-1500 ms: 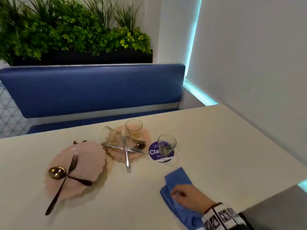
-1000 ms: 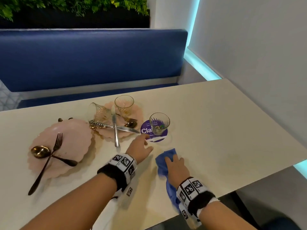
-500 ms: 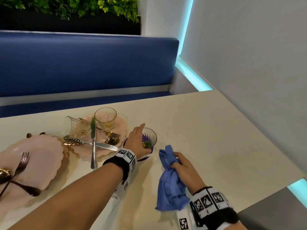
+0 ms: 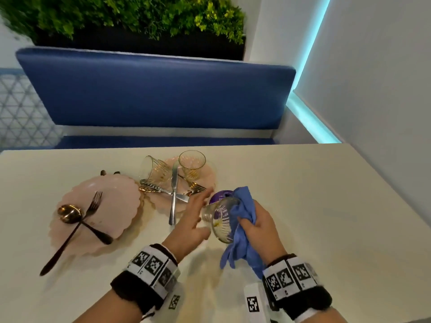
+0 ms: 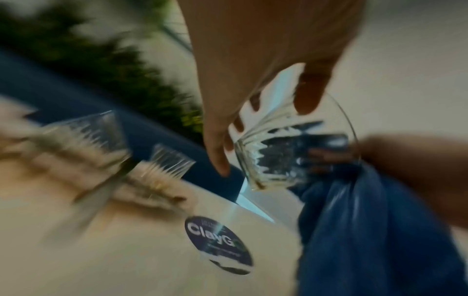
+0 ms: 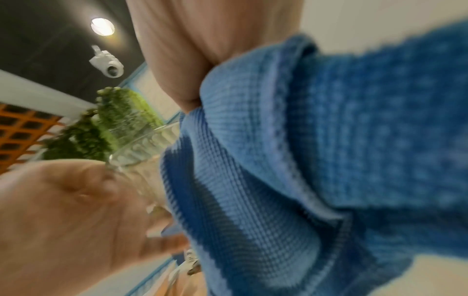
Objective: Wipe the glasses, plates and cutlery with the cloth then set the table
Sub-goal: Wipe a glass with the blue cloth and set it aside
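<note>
My left hand [image 4: 202, 214] holds a clear patterned glass [image 4: 220, 221] tilted on its side above the table, thumb and fingers pinching its lower part. The right hand [image 4: 257, 226] grips a bunched blue cloth [image 4: 243, 213] and presses it against the glass's mouth. In the left wrist view the cloth [image 5: 354, 230] shows through the glass [image 5: 291, 156]. A scalloped pink plate [image 4: 116, 206] at the left carries a fork [image 4: 93, 203], a spoon [image 4: 68, 213] and a dark-handled utensil. A second pink plate [image 4: 210, 176] behind holds a knife [image 4: 173, 194], forks, an upright glass [image 4: 192, 164] and a glass lying on its side [image 4: 155, 171].
A round purple coaster [image 4: 218, 195] lies bare on the white table [image 4: 303, 206] just behind the held glass. A blue bench [image 4: 163, 94] runs along the far edge, with plants above it. A white wall with a cyan light strip closes the right side.
The left hand reached to the glass on the coaster and lifted it off, tipping it sideways. The right hand gathered the cloth up from the table and brought it to the glass's mouth.
</note>
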`<state>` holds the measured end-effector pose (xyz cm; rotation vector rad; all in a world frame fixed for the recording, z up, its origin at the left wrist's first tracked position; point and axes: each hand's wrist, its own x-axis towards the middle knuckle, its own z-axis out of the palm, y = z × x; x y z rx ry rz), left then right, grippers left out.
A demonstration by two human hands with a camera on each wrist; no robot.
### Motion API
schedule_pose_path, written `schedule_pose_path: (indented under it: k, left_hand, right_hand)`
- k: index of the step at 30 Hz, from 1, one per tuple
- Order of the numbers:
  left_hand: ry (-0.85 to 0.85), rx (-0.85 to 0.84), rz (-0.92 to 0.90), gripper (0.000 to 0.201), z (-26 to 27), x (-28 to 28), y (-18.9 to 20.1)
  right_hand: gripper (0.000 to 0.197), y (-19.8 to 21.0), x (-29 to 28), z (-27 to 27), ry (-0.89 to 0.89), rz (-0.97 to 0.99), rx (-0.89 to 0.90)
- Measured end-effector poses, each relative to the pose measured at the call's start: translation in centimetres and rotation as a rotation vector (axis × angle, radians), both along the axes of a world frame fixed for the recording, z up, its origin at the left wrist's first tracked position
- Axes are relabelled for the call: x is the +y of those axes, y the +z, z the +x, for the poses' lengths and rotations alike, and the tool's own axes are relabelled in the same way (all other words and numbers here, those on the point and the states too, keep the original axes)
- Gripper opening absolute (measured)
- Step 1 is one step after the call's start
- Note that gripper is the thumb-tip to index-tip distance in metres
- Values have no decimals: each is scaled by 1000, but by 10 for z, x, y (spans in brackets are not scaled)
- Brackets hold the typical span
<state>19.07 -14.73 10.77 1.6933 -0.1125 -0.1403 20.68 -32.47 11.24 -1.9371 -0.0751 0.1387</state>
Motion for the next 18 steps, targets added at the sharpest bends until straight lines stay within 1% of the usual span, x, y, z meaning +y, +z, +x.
schedule_pose_path:
  k: [1, 2, 3, 4, 5, 7, 8, 9, 10, 11, 12, 13, 14, 15, 17, 18]
  left_hand:
    - [99, 208, -220, 66, -4, 10, 2]
    - [168, 428, -380, 47, -8, 20, 2]
    - [172, 572, -476, 42, -12, 29, 2]
    - [140, 666, -535, 50, -16, 36, 3]
    - [103, 724, -594, 55, -21, 44, 4]
    - [62, 765, -722, 60, -32, 57, 12]
    - [85, 789, -771, 69, -37, 63, 13]
    - [97, 806, -819, 77, -40, 69, 14]
    - [143, 807, -852, 82, -41, 77, 12]
    - [195, 791, -864, 81, -44, 83, 10]
    - [251, 773, -873, 71, -46, 89, 12]
    - [309, 743, -894, 55, -48, 96, 13]
    - [343, 715, -892, 38, -51, 101, 16]
    - [372, 697, -873, 29, -51, 106, 18]
    - [353, 669, -865, 34, -52, 115, 23]
    - [349, 665, -847, 34, -55, 120, 25]
  right_hand:
    - [19, 6, 12, -4, 43, 5, -22]
    - [20, 11, 25, -9, 88, 22, -33]
    - [23, 16, 39, -16, 132, 60, -37]
    - [28, 19, 51, -21, 164, 78, -45]
    - [33, 21, 63, -26, 185, 93, -55]
    - [36, 23, 81, -35, 205, 112, -64]
    - [36, 23, 89, -38, 201, 119, -76]
    - [37, 26, 96, -42, 198, 132, -110]
    - [41, 28, 102, -45, 177, 135, -162]
    - [43, 31, 108, -48, 158, 151, -223]
    - [38, 32, 114, -53, 159, 160, -305]
    - [26, 31, 119, -57, 195, 118, -416]
    - [18, 30, 127, -60, 257, -9, -526]
    - [28, 26, 134, -64, 362, -192, -608]
    - [55, 18, 144, -66, 563, -555, -692]
    - [64, 18, 149, -65, 615, -692, -731]
